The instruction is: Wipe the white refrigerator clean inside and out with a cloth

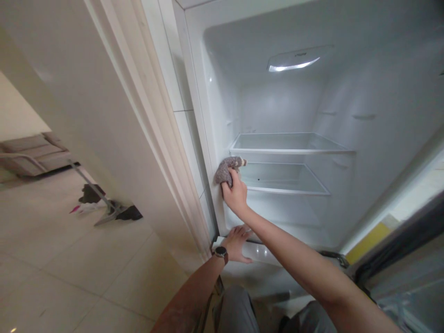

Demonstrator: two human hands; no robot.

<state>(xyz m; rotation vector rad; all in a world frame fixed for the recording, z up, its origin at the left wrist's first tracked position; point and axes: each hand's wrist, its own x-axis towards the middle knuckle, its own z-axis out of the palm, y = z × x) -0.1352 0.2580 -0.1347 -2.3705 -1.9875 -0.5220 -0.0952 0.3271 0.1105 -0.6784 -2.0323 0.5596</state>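
Note:
My right hand (pixel 237 194) is closed around a crumpled grey-brown cloth (pixel 225 170) and presses it against the left inner wall of an open white refrigerator (pixel 217 99), near the front edge. Lower down, my left hand (pixel 237 244), with a watch (pixel 220 252) on its wrist, lies with fingers spread on the ledge at the bottom of the compartment. Just right of the cloth are two glass shelves with white rims, an upper shelf (pixel 291 151) and a lower shelf (pixel 287 190).
A lit lamp (pixel 294 62) is set in the refrigerator ceiling. The open door (pixel 412 259) stands at right. A wooden door frame (pixel 149 92) runs close along the left. Beyond it, a broom and dustpan (pixel 118 212) lie on the tiled floor near a sofa (pixel 33 155).

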